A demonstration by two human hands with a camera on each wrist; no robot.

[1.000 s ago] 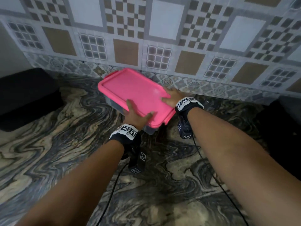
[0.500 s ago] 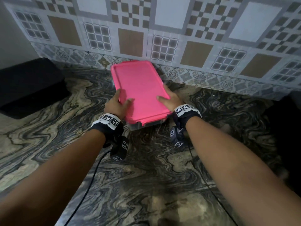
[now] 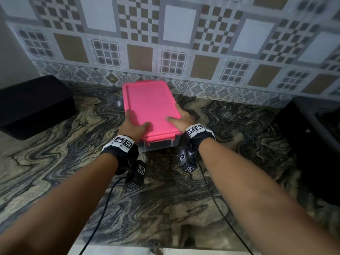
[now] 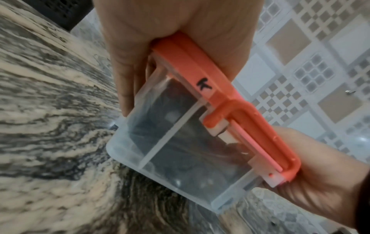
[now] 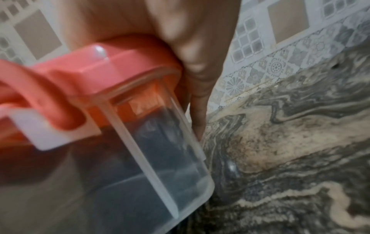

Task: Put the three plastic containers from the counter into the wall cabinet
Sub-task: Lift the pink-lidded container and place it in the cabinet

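Observation:
One clear plastic container with a pink lid is at the middle of the marbled counter, its long side pointing at the tiled wall. My left hand grips its near left corner, thumb on the lid. My right hand grips the near right corner the same way. The left wrist view shows the container, with a black "K" on the lid rim and a pink latch, between my left hand and right hand. In the right wrist view the container is blurred under my right hand. Whether its base touches the counter I cannot tell.
A black box-like object sits on the counter at the left by the wall. Another dark object stands at the right. The patterned tiled wall rises just behind the container. The counter's front edge runs along the bottom.
The container has turned from lying diagonally to pointing lengthwise at the wall. My left hand has shifted from its near edge round to the left side; both hands still hold it.

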